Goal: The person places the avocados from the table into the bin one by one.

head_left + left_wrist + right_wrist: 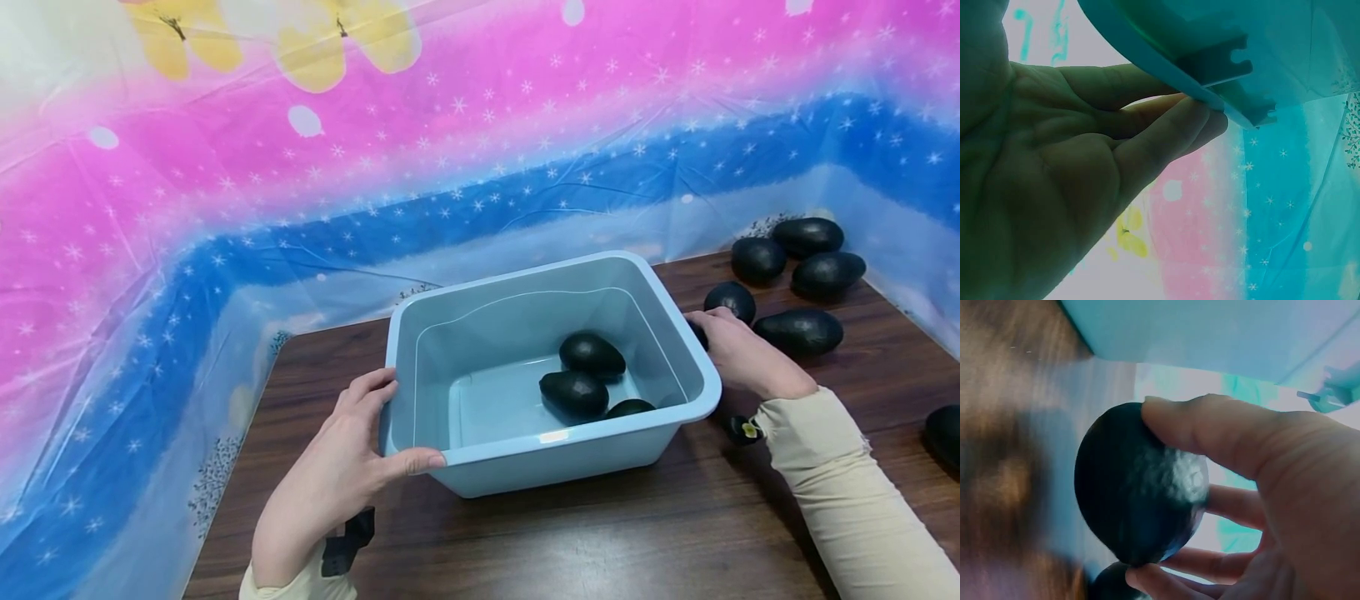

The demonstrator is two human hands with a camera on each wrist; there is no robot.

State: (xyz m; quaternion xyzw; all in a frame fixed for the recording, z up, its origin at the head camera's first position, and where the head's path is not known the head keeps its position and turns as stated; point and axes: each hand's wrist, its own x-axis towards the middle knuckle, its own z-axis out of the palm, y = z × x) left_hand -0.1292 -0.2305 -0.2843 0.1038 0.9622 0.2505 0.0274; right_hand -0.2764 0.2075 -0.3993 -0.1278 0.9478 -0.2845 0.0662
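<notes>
A light blue plastic bin stands on the table with several dark avocados, among them one avocado, inside toward its right end. My left hand holds the bin's near left corner, thumb along the front rim and fingers at the left rim. In the left wrist view those fingertips meet the rim. Just outside the bin's right wall, my right hand grips a dark avocado between thumb and fingers, close over the table. In the head view most of that avocado is hidden behind the hand and bin rim.
More avocados lie on the brown wooden table beyond my right hand, including a long avocado. Another avocado sits at the far right. A pink and blue patterned cloth hangs behind the table.
</notes>
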